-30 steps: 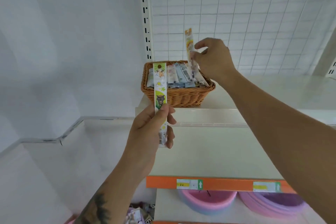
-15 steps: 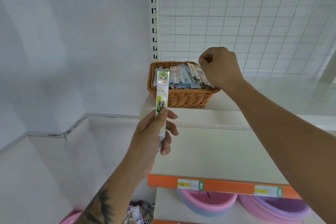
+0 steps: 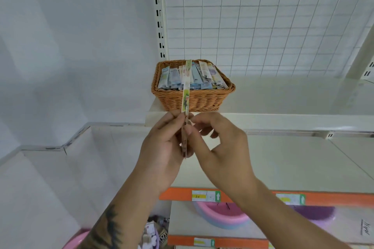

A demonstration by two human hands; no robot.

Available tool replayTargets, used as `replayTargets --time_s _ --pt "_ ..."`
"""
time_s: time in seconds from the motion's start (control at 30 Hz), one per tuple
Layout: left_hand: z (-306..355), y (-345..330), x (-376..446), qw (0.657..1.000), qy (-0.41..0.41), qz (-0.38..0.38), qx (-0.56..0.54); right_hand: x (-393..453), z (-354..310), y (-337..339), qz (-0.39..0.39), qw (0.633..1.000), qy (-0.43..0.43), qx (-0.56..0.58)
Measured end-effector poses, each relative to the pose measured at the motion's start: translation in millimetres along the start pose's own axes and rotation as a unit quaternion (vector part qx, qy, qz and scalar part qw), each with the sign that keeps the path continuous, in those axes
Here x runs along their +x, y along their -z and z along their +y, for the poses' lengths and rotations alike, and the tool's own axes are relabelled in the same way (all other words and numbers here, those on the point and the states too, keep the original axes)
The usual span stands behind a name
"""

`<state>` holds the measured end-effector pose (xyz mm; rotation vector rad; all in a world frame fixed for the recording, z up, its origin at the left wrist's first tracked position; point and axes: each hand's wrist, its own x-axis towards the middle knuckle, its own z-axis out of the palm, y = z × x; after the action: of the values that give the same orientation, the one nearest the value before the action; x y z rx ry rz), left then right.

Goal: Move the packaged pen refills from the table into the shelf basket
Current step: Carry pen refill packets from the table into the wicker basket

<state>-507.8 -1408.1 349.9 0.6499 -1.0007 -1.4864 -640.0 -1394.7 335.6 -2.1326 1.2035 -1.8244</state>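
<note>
- At the left end of a white upper shelf (image 3: 283,99), close to its front edge, sits a woven wicker basket (image 3: 192,99), backed by a white wire grid panel (image 3: 263,22) and a slotted upright post (image 3: 158,16).
- Inside the basket, a row of packaged pen refills (image 3: 194,78) leans against the back wall, filling most of its width.
- Below, orange price strips (image 3: 323,198) edge two lower shelves, with pink and purple basins (image 3: 222,216) beneath the upper strip.
- Both hands meet just below the upper shelf's front edge, directly in front of the basket.
- The left hand (image 3: 162,147) pinches the lower part of one long, narrow refill pack (image 3: 186,95) between thumb and curled fingers.
- The right hand (image 3: 218,147) has its fingers loosely curled and its fingertips at the pack's edge; whether it grips yet, I cannot tell.
- The pack stands upright and edge-on, its top overlapping the basket in view, not yet inside.
- Risk, as I judge it: a thin, slick pack passed between hands could slip and fall to the lower shelves.
- The basket's front rim stands in the way, and the crowded row could snag the pack or be knocked flat.
</note>
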Motion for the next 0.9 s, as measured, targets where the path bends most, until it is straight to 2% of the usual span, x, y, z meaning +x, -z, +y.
replayTargets --time_s 0.13,0.3,0.37,0.4,0.43,0.5,0.53,0.57,0.6,0.67,0.73,0.9 --pt "0 -6 -4 0.997 -0.038 0.063 0.017 -8 2 -7 0.023 0.999 -0.029 0.036" --pt "9 -8 -13 0.988 -0.083 0.082 0.097 2 -2 -7 0.009 0.996 -0.045 0.070" --pt "11 1 -13 0.971 -0.132 0.119 0.161 17 -8 -3 0.000 0.994 -0.068 0.084" --pt "9 11 -11 0.946 -0.175 0.144 0.233 29 -11 0 -0.002 0.992 -0.083 0.092" --pt "6 21 -8 0.902 -0.225 0.165 0.329 44 -13 3 0.000 0.991 -0.094 0.096" --pt "-3 43 -1 0.768 -0.289 0.182 0.542 80 -18 8 0.012 0.990 -0.110 0.092" --pt "-11 53 3 0.706 -0.287 0.175 0.624 99 -19 8 0.016 0.989 -0.120 0.088" --pt "-19 62 7 0.659 -0.269 0.160 0.684 117 -18 8 0.015 0.987 -0.134 0.082" --pt "-28 69 10 0.634 -0.243 0.139 0.721 134 -16 7 0.007 0.987 -0.149 0.067" --pt "-41 78 13 0.626 -0.197 0.101 0.747 162 -7 2 -0.029 0.985 -0.172 0.005" --pt "-48 83 15 0.623 -0.187 0.095 0.753 180 5 -6 -0.065 0.976 -0.190 -0.082" --pt "-46 82 15 0.609 -0.175 0.098 0.767 189 32 -25 -0.154 0.921 -0.238 -0.269"
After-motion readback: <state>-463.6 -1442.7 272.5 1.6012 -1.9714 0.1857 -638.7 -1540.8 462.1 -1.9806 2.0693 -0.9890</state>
